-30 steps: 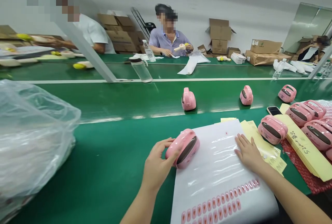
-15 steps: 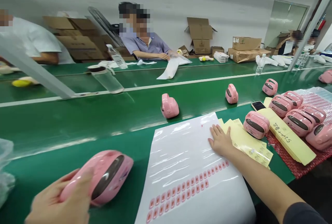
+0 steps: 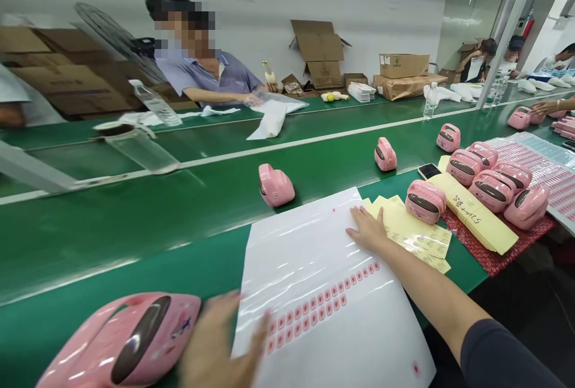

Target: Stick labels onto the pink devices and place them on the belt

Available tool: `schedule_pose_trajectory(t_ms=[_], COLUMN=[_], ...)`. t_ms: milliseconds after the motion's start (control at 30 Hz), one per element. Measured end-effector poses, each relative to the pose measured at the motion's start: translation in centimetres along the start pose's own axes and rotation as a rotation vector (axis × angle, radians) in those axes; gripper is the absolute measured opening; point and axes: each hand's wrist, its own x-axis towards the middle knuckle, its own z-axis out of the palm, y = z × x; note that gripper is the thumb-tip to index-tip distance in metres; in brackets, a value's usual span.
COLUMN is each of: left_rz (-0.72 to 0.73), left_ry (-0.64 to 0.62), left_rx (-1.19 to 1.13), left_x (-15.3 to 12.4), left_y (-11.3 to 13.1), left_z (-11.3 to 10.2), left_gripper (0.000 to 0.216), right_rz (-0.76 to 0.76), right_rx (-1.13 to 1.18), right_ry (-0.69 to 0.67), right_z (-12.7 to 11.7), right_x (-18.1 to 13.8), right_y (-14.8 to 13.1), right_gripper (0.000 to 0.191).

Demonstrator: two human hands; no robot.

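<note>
A pink plastic device with a loop handle and a dark window (image 3: pixel 130 340) lies at the near left on the green surface. Just right of it is my left hand (image 3: pixel 220 343), smeared by motion, its thumb and fingers apart and nothing held. It reaches over the left edge of a glossy white sticker sheet (image 3: pixel 309 262), which carries two rows of small pink stickers. Flat on the sheet's upper right part lies my right hand (image 3: pixel 371 229), fingers spread. Yellow label sheets (image 3: pixel 420 241) are beside that hand, with another pink device (image 3: pixel 425 201) on them.
Several pink devices (image 3: pixel 494 189) cluster at right near a yellow paper stack (image 3: pixel 476 214) and a phone (image 3: pixel 429 170). More stand on the green belt (image 3: pixel 215 190). A clear jug (image 3: pixel 144 149) lies beyond. Across the belt, a person (image 3: pixel 211 76) handles white bags.
My left hand has let go of the pink device, now lying at the near left, and moved right to the sticker sheet. My right hand stays on the sheet. The view has turned right.
</note>
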Motion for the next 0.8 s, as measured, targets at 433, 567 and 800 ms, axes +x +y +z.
schedule_pose_trajectory(t_ms=[433, 567, 800], left_rz=[0.180, 0.152, 0.153], left_ry=[-0.515, -0.538, -0.729], left_rx=[0.147, 0.154, 0.086], left_x=[-3.8, -3.7, -3.1], left_y=[8.9, 9.1, 9.2], left_z=[4.6, 4.7, 4.1], left_gripper=[0.053, 0.057, 0.055], right_rz=[-0.111, 0.045, 0.183], right_rx=[-0.129, -0.269, -0.353], right_ry=[0.476, 0.522, 0.399], right_z=[-2.7, -1.2, -1.6], right_x=[-15.3, -19.2, -18.9], right_y=[9.8, 12.5, 10.0], right_gripper=[0.043, 0.047, 0.040])
